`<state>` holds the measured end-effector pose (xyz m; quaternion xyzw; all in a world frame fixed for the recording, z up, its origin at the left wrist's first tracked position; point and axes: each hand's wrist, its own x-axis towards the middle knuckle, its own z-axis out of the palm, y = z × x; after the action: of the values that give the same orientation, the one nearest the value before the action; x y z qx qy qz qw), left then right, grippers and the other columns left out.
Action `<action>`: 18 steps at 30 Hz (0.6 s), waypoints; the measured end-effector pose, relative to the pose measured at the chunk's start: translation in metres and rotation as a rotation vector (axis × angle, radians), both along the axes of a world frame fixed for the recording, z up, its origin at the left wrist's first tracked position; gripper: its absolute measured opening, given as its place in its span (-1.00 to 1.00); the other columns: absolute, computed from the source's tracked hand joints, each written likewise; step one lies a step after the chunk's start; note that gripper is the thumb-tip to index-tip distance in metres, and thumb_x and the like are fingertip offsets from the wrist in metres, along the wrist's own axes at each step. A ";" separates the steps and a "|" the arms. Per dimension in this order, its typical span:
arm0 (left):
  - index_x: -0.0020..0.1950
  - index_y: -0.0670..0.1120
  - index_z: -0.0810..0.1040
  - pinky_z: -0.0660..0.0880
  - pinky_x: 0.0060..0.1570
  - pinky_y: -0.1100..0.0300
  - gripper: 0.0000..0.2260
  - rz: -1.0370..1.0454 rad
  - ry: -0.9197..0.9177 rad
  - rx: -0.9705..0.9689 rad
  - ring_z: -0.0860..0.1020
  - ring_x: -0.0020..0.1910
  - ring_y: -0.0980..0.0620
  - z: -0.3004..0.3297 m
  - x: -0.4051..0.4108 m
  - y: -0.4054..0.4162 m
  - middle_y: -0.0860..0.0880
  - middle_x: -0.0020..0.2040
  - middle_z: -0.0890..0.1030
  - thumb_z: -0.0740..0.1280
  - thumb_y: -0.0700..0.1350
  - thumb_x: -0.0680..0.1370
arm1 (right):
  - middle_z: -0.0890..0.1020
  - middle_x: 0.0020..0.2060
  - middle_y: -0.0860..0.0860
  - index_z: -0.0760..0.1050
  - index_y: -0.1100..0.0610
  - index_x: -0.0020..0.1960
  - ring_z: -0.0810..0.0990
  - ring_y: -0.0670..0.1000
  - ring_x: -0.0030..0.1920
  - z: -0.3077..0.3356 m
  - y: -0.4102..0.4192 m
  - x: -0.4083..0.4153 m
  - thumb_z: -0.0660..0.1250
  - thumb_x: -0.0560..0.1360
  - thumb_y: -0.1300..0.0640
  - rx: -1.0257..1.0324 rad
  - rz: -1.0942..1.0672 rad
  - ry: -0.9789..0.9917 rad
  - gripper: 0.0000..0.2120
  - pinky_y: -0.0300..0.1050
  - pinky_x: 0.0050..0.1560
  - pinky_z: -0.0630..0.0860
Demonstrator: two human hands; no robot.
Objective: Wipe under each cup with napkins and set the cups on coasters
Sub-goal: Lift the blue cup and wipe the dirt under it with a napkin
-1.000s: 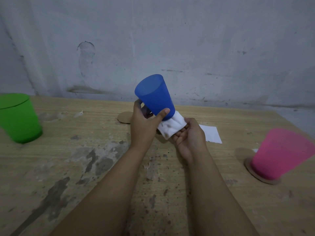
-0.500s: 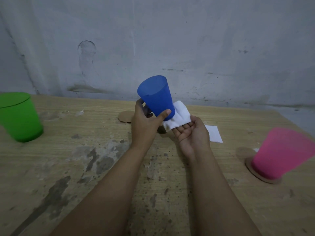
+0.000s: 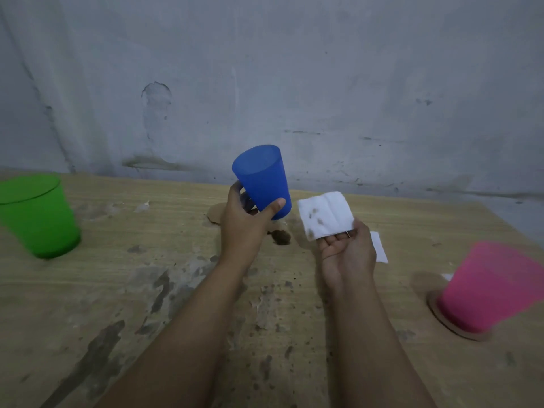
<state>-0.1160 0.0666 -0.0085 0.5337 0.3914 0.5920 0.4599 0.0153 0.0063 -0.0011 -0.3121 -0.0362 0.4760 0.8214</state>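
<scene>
Holding the blue plastic cup [image 3: 262,179] tipped in the air, your left hand [image 3: 243,225] curls its fingers and thumb around the bottom part. Your right hand [image 3: 347,253] lies palm up and pinches a folded white paper napkin [image 3: 325,214] with brown spots, just beside the cup but apart. Behind your left hand, a round cardboard coaster [image 3: 215,214] lies on the scratched wooden table [image 3: 117,290]. A brown wet spot [image 3: 281,237] sits between your hands. The green cup [image 3: 36,216] stands far left. The pink cup [image 3: 494,285] stands on another coaster [image 3: 450,323].

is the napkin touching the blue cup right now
No, the napkin in the right hand is clear of the blue cup held by the left hand.
</scene>
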 end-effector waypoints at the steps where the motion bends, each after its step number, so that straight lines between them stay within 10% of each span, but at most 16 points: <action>1: 0.40 0.01 0.32 0.54 0.00 0.25 -0.37 -0.008 0.021 -0.010 0.57 0.11 0.15 0.000 0.000 0.003 0.06 0.20 0.55 0.51 -0.11 0.40 | 0.63 -0.02 0.13 0.47 0.19 0.01 0.63 0.10 -0.01 -0.001 0.001 0.001 0.13 0.59 0.13 0.004 -0.002 0.008 -0.82 0.04 0.04 0.56; 9: 0.44 0.02 0.30 0.51 0.02 0.18 -0.31 -0.083 0.222 -0.057 0.52 0.11 0.09 -0.001 0.011 0.042 0.06 0.20 0.52 0.53 -0.10 0.38 | 0.61 0.12 0.18 0.43 0.22 0.24 0.60 0.14 0.14 -0.005 0.006 0.007 0.18 0.58 0.08 -0.010 0.020 0.075 -0.69 0.10 0.17 0.51; 18: 0.44 0.00 0.30 0.45 0.06 0.18 -0.29 -0.149 0.394 -0.100 0.49 0.21 0.02 -0.004 0.020 0.065 -0.02 0.33 0.49 0.54 -0.08 0.37 | 0.61 0.08 0.21 0.47 0.22 0.03 0.62 0.11 0.07 -0.006 0.007 0.004 0.15 0.53 0.39 -0.103 0.049 -0.080 -0.82 0.10 0.19 0.50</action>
<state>-0.0963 0.1313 -0.0122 0.6429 0.4622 0.4205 0.4430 0.0193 0.0136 -0.0070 -0.3715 -0.0520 0.4844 0.7903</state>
